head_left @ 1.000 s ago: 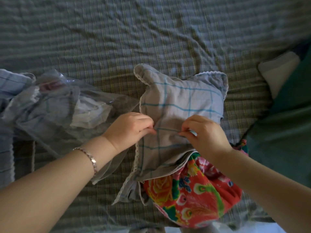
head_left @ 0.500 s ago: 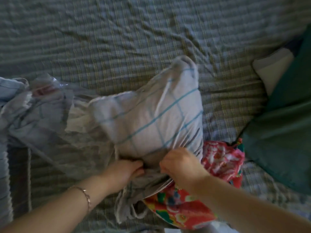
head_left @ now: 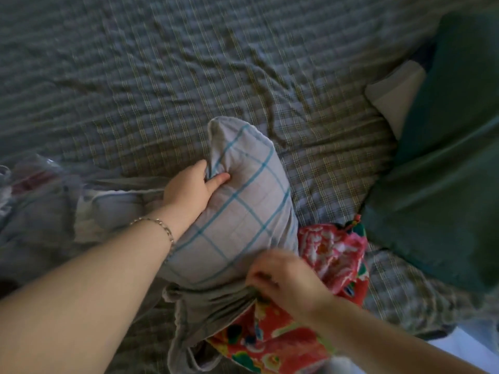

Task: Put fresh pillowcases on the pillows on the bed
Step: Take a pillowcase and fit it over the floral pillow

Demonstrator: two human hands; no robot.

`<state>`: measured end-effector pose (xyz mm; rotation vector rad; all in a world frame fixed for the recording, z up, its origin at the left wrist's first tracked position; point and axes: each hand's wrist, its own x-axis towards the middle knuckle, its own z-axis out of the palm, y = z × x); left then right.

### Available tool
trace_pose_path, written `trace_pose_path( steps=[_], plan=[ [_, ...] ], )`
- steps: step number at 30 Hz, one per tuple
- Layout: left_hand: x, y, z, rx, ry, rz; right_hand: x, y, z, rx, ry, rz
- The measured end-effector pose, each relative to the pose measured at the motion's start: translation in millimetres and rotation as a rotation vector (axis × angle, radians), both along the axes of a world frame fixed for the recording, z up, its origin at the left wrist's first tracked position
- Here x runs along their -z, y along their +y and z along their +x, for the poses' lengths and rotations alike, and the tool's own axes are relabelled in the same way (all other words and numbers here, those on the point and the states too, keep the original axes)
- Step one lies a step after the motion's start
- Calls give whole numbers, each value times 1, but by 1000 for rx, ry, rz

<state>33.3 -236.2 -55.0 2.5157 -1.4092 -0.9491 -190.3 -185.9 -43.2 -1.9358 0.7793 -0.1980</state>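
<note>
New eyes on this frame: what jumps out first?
The red floral pillow, bottom centre-right, poking out of the grey blue-checked pillowcase mid-frame. The left hand grips the pillowcase's upper part; the blurred right hand pinches its bunched opening below. A dark green cloth fills the right edge.

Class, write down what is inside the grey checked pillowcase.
A red floral pillow pokes out of the open end of the pillowcase; the rest inside is hidden by fabric.
</note>
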Motion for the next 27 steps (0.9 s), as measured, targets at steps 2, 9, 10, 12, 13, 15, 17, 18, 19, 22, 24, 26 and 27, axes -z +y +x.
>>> trace_pose_path(
  steps=[2, 9, 10, 12, 13, 15, 17, 18, 19, 22, 24, 26, 27],
  plan=[
    [1, 15, 12, -76, 64, -132, 14, -24, -8, 409, 143, 42],
    [-3, 99, 57, -278, -34, -269, 35, -74, 25, 488, 525, 808],
    [-2, 108, 64, -288, -27, -264, 34, -72, 36, 521, 496, 929],
    [-1, 120, 71, -301, -5, -266, 29, -69, 52, 487, 469, 960],
    [-2, 124, 73, -315, -1, -278, 27, -68, 57, 483, 470, 931],
    [-4, 128, 72, -353, 27, -321, 26, -66, 61, 522, 440, 887],
    [-5, 127, 69, -358, 30, -362, 25, -63, 59, 566, 397, 808],
    [-7, 127, 69, -341, 9, -371, 23, -61, 58, 562, 390, 711],
    [-8, 126, 67, -323, -15, -370, 22, -60, 54, 532, 414, 563],
    [-10, 124, 72, -385, -93, -376, 17, -57, 22, 278, 625, 83],
    [-10, 123, 77, -386, -140, -356, 19, -52, -14, 145, 807, -11],
    [-7, 116, 76, -318, -108, -324, 22, -40, -35, 98, 923, 28],
    [-5, 108, 72, -309, -74, -318, 25, -34, -36, 83, 967, 56]
  ],
)
